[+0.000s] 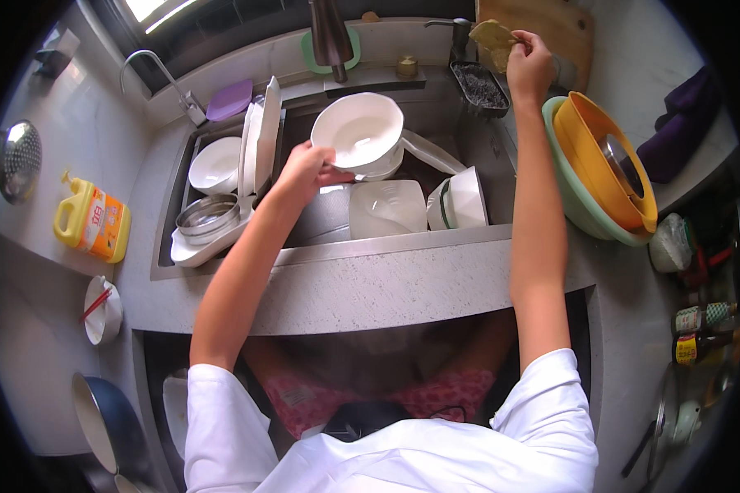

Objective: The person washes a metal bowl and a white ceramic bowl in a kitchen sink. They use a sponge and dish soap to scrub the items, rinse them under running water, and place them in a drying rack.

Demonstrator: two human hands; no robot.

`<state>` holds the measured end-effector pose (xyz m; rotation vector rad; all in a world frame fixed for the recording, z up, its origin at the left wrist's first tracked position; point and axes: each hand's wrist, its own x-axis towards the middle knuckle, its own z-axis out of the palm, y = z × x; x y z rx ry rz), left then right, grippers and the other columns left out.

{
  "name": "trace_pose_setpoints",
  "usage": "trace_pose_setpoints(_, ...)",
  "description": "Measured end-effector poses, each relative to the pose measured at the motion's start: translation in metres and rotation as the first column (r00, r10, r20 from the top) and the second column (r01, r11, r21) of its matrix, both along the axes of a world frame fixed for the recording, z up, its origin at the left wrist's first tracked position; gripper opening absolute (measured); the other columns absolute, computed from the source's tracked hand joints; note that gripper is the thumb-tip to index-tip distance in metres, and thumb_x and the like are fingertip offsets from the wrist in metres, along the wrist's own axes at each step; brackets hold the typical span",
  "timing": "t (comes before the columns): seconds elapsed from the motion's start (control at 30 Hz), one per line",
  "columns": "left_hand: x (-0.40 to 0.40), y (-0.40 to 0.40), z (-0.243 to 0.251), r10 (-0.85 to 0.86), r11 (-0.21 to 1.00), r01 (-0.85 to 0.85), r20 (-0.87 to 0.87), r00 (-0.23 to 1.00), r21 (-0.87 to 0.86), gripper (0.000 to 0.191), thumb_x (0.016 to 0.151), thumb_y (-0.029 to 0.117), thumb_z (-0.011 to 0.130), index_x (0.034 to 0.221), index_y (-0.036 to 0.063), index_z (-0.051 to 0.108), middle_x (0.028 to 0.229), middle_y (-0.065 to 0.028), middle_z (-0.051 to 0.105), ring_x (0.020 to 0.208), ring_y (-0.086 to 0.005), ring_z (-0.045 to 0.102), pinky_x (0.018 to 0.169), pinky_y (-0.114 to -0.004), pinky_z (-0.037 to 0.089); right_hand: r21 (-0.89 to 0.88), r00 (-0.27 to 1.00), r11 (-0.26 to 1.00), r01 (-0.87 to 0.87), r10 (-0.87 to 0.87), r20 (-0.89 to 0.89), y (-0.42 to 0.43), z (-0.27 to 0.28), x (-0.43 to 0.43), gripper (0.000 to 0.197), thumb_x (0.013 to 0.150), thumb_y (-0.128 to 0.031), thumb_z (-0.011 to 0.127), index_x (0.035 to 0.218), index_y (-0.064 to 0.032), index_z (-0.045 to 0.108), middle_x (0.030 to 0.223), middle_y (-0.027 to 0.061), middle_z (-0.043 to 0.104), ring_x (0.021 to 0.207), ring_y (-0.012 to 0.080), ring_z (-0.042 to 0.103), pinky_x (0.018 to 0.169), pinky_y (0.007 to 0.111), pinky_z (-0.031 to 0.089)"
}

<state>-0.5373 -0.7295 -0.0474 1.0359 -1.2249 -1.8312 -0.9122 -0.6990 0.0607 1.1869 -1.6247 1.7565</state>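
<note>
My left hand (311, 165) grips the rim of a white bowl (359, 129) over the sink (496, 182), with its hollow tilted up towards me. Under it shows part of another white dish (387, 165), and I cannot tell whether the two touch. At the back right, my right hand (530, 71) pinches a crumpled yellowish cloth or scrubbing pad (494, 40) beside the dark soap dispenser (460, 37). In the sink, a translucent square container (387, 212) and tilted white angular dishes (465, 197) lie along the front. A white handle-like piece (435, 152) slants behind them.
Left in the sink stand upright white plates (265, 142), a white bowl (216, 165) and metal bowls (208, 217). A dark faucet (331, 37) rises behind. Yellow and green basins (598, 160) lean at right; a yellow detergent jug (92, 220) stands left. A black caddy (480, 87) holds scouring mesh.
</note>
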Motion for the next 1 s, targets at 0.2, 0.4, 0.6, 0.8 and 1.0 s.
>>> trace_pose_setpoints(0.2,0.001,0.018,-0.006,0.041,0.997,-0.037,-0.053,0.998,0.074,0.058,0.080,0.004,0.052,0.133,-0.0018,0.031,0.130,-0.0243,0.046,0.111,-0.0389,0.061,0.085,-0.054,0.061,-0.150,0.856,0.917,-0.371,0.400,0.327,0.001,0.026,0.007,0.022,0.090,-0.009,0.059,0.104,0.0025,0.071,0.093,0.0125,0.074,0.083,0.0209,0.070,0.079,0.034,0.054)
trace_pose_setpoints(0.4,0.003,0.032,0.000,0.010,0.999,-0.012,0.073,0.997,0.031,0.068,0.078,0.013,0.050,0.143,0.0097,0.030,0.127,-0.0206,0.048,0.105,-0.0331,0.060,0.074,-0.044,0.063,0.679,0.916,0.658,-0.325,0.397,0.053,0.021,0.034,0.083,0.026,0.085,-0.009,0.063,0.108,-0.0001,0.073,0.095,0.0160,0.074,0.087,0.0223,0.071,0.082,0.032,0.055)
trace_pose_setpoints(0.6,0.002,0.009,-0.019,0.068,0.994,-0.065,-0.040,0.997,0.084,0.054,0.102,0.050,0.038,0.144,0.0158,0.039,0.124,-0.0065,0.058,0.110,-0.0219,0.059,0.076,-0.043,0.055,0.689,0.742,0.553,-0.469,0.669,-0.031,0.014,-0.027,0.194,0.024,0.077,-0.011,0.071,0.097,0.0009,0.072,0.089,0.0199,0.073,0.083,0.0286,0.074,0.078,0.036,0.057)
trace_pose_setpoints(0.8,-0.012,0.004,-0.028,0.166,0.986,-0.162,-0.305,0.938,0.039,0.056,0.106,0.048,0.038,0.152,0.0159,0.033,0.138,-0.0037,0.052,0.118,-0.0184,0.056,0.098,-0.045,0.045,0.690,0.703,0.418,-0.591,0.687,0.186,0.008,-0.084,0.240,0.030,0.077,-0.010,0.063,0.105,0.0012,0.068,0.098,0.0229,0.071,0.094,0.0376,0.069,0.087,0.041,0.054)
trace_pose_setpoints(1.0,-0.004,0.008,-0.016,0.188,0.979,-0.205,-0.425,0.885,0.006,0.057,0.102,0.059,0.040,0.140,0.0160,0.046,0.123,-0.0084,0.060,0.112,-0.0236,0.060,0.094,-0.041,0.050,0.829,0.539,0.076,-0.554,0.792,0.288,0.026,-0.065,0.227,0.022,0.077,-0.007,0.063,0.095,-0.0028,0.074,0.095,0.0169,0.072,0.092,0.0310,0.069,0.079,0.037,0.054)
